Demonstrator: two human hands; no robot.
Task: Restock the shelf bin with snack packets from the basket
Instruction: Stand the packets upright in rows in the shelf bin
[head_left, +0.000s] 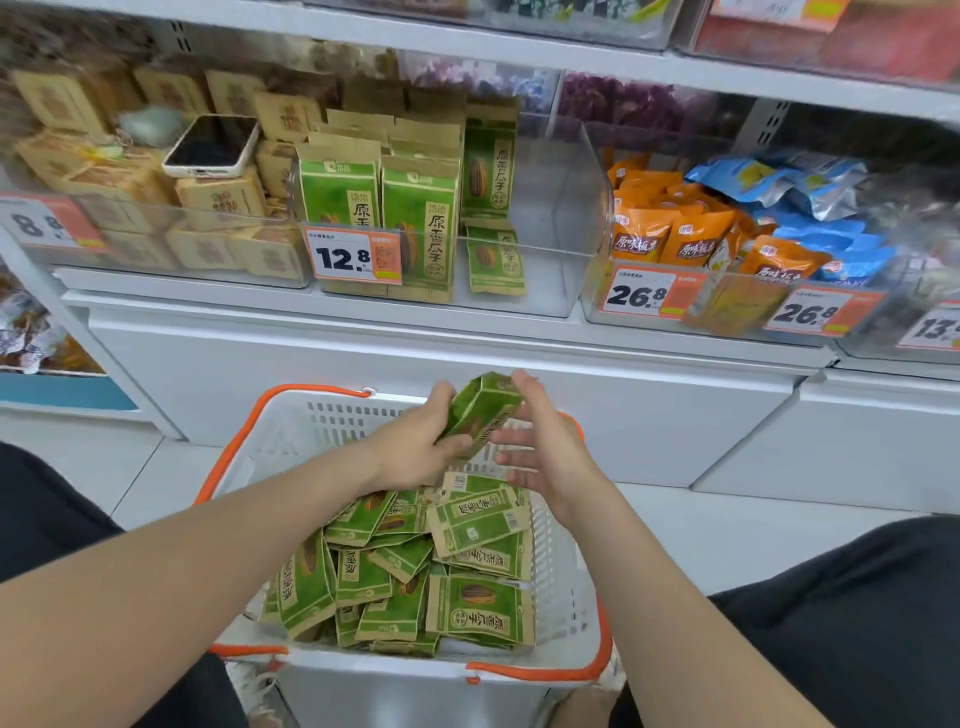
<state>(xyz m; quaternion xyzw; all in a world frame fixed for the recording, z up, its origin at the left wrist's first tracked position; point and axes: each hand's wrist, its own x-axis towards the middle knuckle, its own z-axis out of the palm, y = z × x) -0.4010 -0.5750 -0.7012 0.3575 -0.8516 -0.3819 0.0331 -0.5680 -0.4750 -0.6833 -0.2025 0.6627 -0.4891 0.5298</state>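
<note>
A white basket (566, 597) with orange handles stands on the floor between my knees, holding several green-and-tan snack packets (415, 571). My left hand (415, 447) grips one green packet (480, 410) above the basket's far end. My right hand (545, 447) is beside that packet with straight fingers, its fingertips at the packet's top edge. The clear shelf bin (561, 208) above, tagged 12.8, has rows of the same green packets (415, 208) standing at its left side and bare room at its right.
A phone (213, 145) lies on tan boxes in the left bin. Orange and blue packets (727, 223) fill the right bins, tagged 26.8. White cabinet fronts (467, 374) run under the shelf, close behind the basket. My dark-clad knees flank the basket.
</note>
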